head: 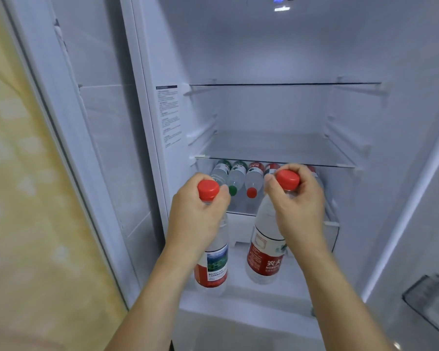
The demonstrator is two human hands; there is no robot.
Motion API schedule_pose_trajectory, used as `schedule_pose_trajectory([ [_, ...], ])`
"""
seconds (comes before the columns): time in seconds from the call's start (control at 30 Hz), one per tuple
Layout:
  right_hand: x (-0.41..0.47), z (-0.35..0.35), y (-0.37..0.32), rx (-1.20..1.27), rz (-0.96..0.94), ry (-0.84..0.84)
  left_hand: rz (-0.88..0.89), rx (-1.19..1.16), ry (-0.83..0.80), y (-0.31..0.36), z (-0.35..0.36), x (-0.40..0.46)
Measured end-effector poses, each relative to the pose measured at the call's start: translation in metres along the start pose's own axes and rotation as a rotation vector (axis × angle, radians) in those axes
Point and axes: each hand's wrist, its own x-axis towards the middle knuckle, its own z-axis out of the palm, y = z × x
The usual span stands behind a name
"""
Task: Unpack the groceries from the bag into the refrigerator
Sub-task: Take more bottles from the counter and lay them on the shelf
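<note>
Refrigerator (pixel 276 46) shelves above sit bare; left hand (pixel 198 219) and right hand (pixel 299 211) each grip a bottle neck before the lying row (pixel 241 178).

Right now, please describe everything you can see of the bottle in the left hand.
The bottle is clear plastic with a red cap and a red label showing a green landscape picture. It looks full of water. It hangs about upright in front of the open refrigerator. The left hand grips its neck, fingers wrapped just below the cap.

Glass shelf (pixel 274 162) bare; shelf below (pixel 241 212) holds bottles (pixel 254 177) lying flat.
</note>
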Motion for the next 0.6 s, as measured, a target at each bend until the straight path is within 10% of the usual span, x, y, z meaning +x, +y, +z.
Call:
schedule_pose_trajectory([
  [0.6, 0.083, 0.067, 0.076, -0.033, 0.089, 0.116, -0.01, -0.151, 0.006, -0.063, 0.05, 0.118],
])
